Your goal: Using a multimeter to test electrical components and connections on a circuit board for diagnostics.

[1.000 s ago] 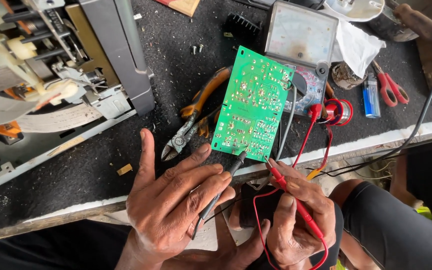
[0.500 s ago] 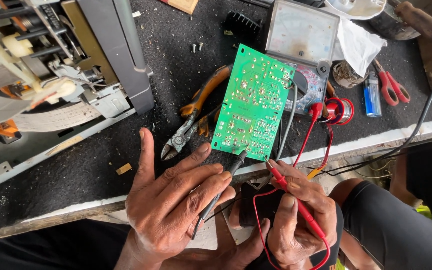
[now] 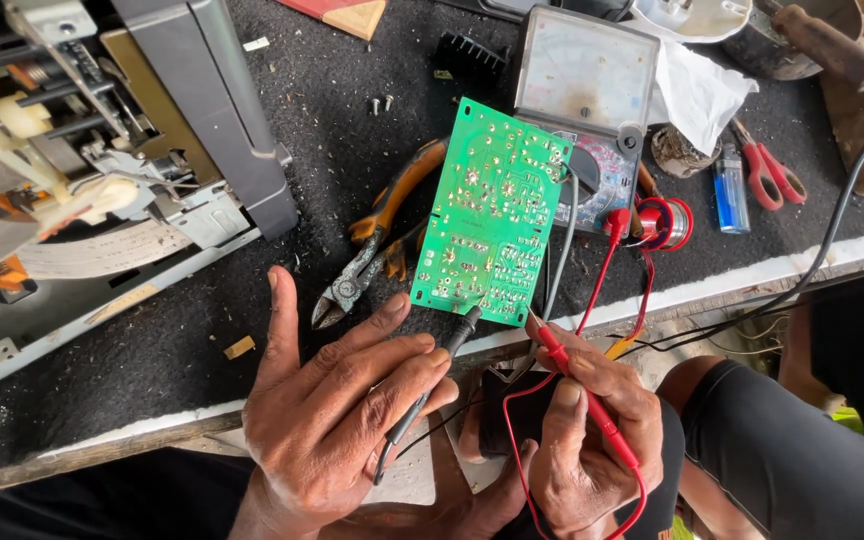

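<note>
Two probes meet the green circuit board (image 3: 493,213) near its near edge; left hand (image 3: 337,420) fingers clamped on black probe (image 3: 430,385), right hand (image 3: 592,430) pinching red probe (image 3: 582,395); analog multimeter (image 3: 584,90) beyond, dial readable.

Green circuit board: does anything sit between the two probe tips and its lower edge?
Nothing visible does. The black probe in the left hand and the red probe in the right hand both reach the lower edge of the green circuit board unobstructed; the pliers lie off to its left.

green board (image 3: 492,215) covering meter's (image 3: 584,90) lower left, printer (image 3: 82,150) cut off left
</note>
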